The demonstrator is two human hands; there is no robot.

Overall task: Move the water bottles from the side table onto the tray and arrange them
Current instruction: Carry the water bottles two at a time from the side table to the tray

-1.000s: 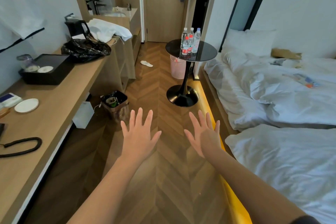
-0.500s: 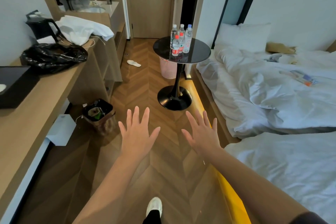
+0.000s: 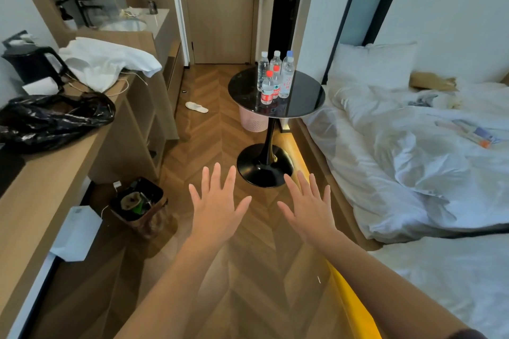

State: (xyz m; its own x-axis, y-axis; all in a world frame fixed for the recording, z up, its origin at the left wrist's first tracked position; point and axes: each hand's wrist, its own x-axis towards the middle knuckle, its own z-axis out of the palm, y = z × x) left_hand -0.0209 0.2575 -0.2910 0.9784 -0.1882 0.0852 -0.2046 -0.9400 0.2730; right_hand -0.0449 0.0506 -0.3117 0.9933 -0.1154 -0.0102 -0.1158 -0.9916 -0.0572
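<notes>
Standing on the black side table (image 3: 305, 98) by the bed (image 3: 399, 157), water bottles (image 3: 276, 78) — left hand (image 3: 217, 215), right hand (image 3: 311, 216): fingers (image 3: 215, 181) splayed, empty.

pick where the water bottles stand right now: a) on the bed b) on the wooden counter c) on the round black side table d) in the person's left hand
c: the water bottles stand clustered upright on the round black side table, while the left hand and right hand are spread open above the floor and hold nothing.
</notes>
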